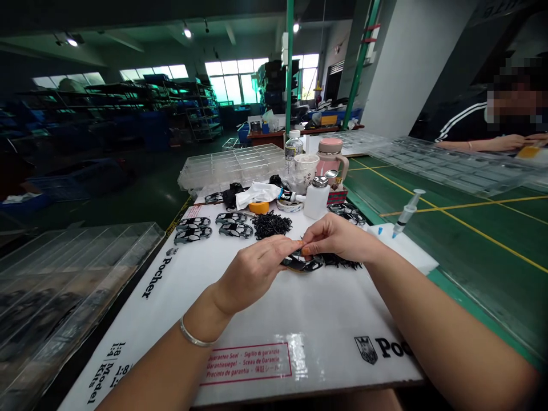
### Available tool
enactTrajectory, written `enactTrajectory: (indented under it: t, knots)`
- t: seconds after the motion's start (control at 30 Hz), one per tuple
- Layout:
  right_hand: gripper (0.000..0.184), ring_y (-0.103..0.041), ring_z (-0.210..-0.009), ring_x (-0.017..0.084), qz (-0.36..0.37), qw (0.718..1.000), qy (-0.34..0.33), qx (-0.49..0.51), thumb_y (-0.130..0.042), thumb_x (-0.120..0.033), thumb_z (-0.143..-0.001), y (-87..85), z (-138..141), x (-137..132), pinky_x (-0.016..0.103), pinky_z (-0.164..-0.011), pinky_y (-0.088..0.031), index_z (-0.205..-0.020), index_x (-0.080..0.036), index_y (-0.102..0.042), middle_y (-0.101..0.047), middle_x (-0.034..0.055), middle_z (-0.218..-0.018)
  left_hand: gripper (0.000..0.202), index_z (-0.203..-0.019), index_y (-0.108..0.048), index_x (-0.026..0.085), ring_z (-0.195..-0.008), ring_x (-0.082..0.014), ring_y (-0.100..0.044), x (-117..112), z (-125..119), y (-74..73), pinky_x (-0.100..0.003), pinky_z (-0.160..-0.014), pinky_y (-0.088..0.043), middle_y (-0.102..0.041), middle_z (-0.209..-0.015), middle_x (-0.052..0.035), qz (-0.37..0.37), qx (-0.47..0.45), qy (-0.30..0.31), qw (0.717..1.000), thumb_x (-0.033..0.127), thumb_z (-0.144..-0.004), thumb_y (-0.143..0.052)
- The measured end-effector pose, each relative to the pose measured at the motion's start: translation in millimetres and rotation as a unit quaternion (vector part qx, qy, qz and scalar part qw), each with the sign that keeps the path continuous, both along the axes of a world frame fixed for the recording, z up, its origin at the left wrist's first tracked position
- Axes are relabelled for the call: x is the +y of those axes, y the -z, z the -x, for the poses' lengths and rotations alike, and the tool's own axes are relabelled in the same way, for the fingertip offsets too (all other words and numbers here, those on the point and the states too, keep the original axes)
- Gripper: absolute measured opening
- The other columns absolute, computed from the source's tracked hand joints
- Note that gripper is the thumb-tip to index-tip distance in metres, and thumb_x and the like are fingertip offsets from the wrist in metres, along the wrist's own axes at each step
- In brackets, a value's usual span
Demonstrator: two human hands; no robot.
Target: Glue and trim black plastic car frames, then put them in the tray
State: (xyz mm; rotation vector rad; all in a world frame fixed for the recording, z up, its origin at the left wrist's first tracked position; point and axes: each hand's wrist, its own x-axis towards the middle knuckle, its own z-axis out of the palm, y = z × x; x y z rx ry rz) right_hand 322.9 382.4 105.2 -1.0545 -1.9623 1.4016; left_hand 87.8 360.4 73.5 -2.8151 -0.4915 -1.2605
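Note:
Over the white printed board (257, 319), my left hand (257, 265) grips a black-and-silver model car body (310, 265) from its left side. Fingers and thumb of my right hand (331, 235) are pinched together at the top of that body. A thin dark piece shows by the fingertips, mostly hidden. Just beyond my hands lies a heap of small black parts (272, 225). Another dark heap (345, 263) is partly covered by my right wrist. Similar car bodies (192, 234) rest in pairs at the left.
Behind the parts stand a white pump bottle (317, 198), a pink flask (330, 157) and a yellow tape roll (259, 208). A syringe (406, 214) stands on a white block at right. Clear trays (235, 165) lie beyond; a co-worker's hand (509, 141) is at far right.

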Motion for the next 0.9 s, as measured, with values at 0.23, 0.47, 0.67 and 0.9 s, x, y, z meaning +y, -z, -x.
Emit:
enactTrajectory:
  t: [0.23, 0.47, 0.67, 0.9]
  knots:
    - [0.018, -0.061, -0.062, 0.013, -0.136, 0.986, 0.009, -0.093, -0.068, -0.028, -0.079, -9.9, 3, -11, 0.021, -0.055, -0.042, -0.085, -0.014, -0.076, -0.072, 0.0026, -0.072, 0.047, -0.129, -0.050, 0.016, -0.117, -0.0169, -0.060, 1, 0, 0.1, -0.035, -0.103, -0.054, -0.066, -0.119, -0.0071, -0.005, -0.018, 0.008, 1.000, -0.001, -0.086, -0.056]
    - [0.024, -0.064, -0.069, 0.015, -0.109, 0.992, -0.006, -0.069, -0.063, -0.033, -0.084, -9.3, -9, -5, 0.023, -0.064, -0.051, -0.091, -0.014, -0.076, -0.073, 0.0040, -0.079, 0.048, -0.131, -0.049, 0.015, -0.119, -0.0176, -0.059, 0, 0, -1.6, -0.037, -0.104, -0.053, -0.066, -0.120, -0.0068, -0.012, -0.020, 0.006, 1.000, 0.001, -0.086, -0.060]
    - [0.026, -0.066, -0.075, 0.016, -0.152, 0.985, 0.013, -0.076, -0.067, -0.037, -0.083, -11.8, -12, -6, 0.024, -0.069, -0.050, -0.093, -0.015, -0.077, -0.074, 0.0044, -0.083, 0.049, -0.132, -0.049, 0.015, -0.120, -0.0171, -0.058, 0, 1, -2.6, -0.036, -0.106, -0.052, -0.065, -0.122, -0.0065, -0.011, -0.022, -0.003, 1.000, 0.002, -0.086, -0.062]
    - [0.024, -0.067, -0.073, 0.017, -0.148, 0.984, 0.007, -0.095, -0.067, -0.034, -0.082, -10.0, -1, -10, 0.023, -0.064, -0.049, -0.094, -0.016, -0.077, -0.075, 0.0038, -0.082, 0.050, -0.134, -0.047, 0.017, -0.121, -0.0189, -0.058, 1, 2, -2.3, -0.040, -0.104, -0.054, -0.065, -0.125, -0.0067, -0.011, -0.019, 0.002, 1.000, 0.002, -0.088, -0.058]
